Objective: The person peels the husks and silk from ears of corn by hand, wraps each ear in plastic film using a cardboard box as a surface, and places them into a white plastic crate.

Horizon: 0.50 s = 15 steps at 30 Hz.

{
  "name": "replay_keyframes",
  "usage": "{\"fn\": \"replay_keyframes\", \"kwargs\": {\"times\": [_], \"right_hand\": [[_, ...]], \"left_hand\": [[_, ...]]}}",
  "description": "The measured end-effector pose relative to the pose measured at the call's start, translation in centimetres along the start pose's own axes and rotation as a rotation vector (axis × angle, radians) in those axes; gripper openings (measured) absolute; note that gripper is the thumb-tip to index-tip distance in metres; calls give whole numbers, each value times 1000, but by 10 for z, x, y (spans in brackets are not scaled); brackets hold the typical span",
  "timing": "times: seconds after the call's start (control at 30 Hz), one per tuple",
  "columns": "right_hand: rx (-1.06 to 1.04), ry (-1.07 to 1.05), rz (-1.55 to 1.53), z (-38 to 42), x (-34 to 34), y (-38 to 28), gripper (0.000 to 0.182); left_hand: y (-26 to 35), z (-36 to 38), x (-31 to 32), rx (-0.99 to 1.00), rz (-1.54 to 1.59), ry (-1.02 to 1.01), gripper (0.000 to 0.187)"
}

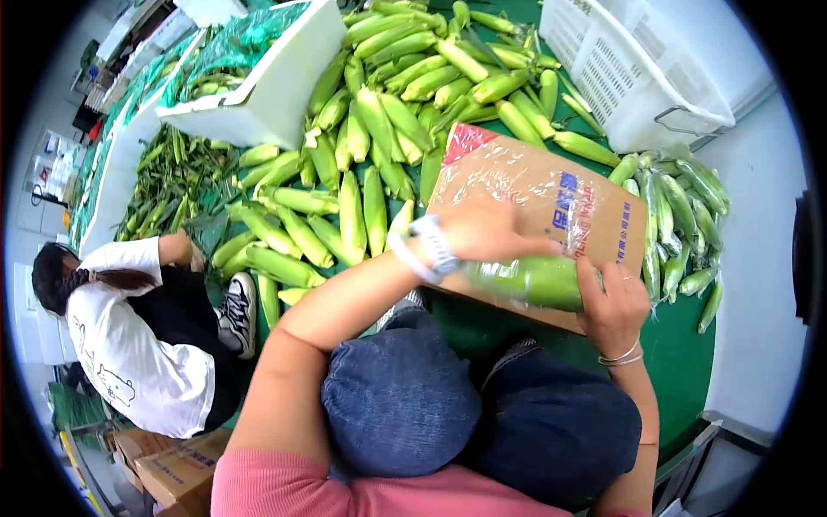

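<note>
An ear of corn (551, 283) in its green husk, with a glossy clear film about its left part, lies across the front of a cardboard sheet (508, 177). My right hand (616, 302) is closed around its right end, thumb and fingers gripping it. My left hand (482, 231) is just above the ear's left part, palm down, a finger stretched along its upper side; motion smears this hand, and its other fingers are hidden. Clear plastic film glints on the cardboard, which bears red and blue print.
A big heap of unwrapped corn (388, 103) covers the green surface beyond and left. Film-wrapped ears (680, 215) are piled at right, beside a white crate (637, 77). Another crate (284, 95) stands at back left. A person (146, 327) crouches at left near husk scraps (168, 185).
</note>
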State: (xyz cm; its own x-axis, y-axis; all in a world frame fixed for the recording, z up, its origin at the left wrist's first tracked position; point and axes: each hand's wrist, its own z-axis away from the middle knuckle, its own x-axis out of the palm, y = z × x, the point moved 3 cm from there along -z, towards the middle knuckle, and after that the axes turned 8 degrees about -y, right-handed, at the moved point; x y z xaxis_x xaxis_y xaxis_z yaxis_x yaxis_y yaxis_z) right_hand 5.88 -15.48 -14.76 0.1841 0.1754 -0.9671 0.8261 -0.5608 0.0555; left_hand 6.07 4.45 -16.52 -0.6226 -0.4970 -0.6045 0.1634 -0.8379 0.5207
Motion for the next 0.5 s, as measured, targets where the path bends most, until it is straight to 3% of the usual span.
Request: {"fn": "replay_keyframes", "kwargs": {"times": [0.03, 0.07, 0.13, 0.17, 0.2, 0.23, 0.27, 0.3, 0.33, 0.4, 0.43, 0.5], "right_hand": [[-164, 74, 217, -2, -3, -1, 40], [-175, 68, 211, 0, 6, 5, 40], [-209, 182, 13, 12, 24, 21, 34], [-72, 167, -162, 19, 25, 33, 34], [201, 160, -185, 33, 36, 56, 37], [475, 150, -204, 54, 51, 84, 39], [737, 158, -166, 77, 64, 113, 49], [912, 95, -151, 97, 72, 139, 56], [1003, 79, -88, 114, 83, 164, 60], [1088, 32, -33, 152, 121, 218, 61], [1109, -33, -10, 173, 147, 243, 60], [1136, -97, 15, 222, 201, 287, 60]], "left_hand": [[10, -24, 37, 407, 385, 34, 51], [10, -43, 69, 814, 761, 82, 60], [-14, -50, 67, 796, 733, 99, 54], [-28, -51, 65, 780, 703, 103, 48], [-42, -47, 63, 762, 678, 100, 43], [-83, -30, 52, 498, 995, 378, 25], [-117, -6, 32, 70, 620, 985, 17], [-177, 3, 31, -131, 598, 1270, 18], [-230, 8, 39, -379, 229, 1449, 31], [-314, -11, 83, -872, -200, 1206, 50], [-331, -19, 86, -868, -207, 1213, 50], [-358, -38, 98, -856, 297, 748, 66]]}}
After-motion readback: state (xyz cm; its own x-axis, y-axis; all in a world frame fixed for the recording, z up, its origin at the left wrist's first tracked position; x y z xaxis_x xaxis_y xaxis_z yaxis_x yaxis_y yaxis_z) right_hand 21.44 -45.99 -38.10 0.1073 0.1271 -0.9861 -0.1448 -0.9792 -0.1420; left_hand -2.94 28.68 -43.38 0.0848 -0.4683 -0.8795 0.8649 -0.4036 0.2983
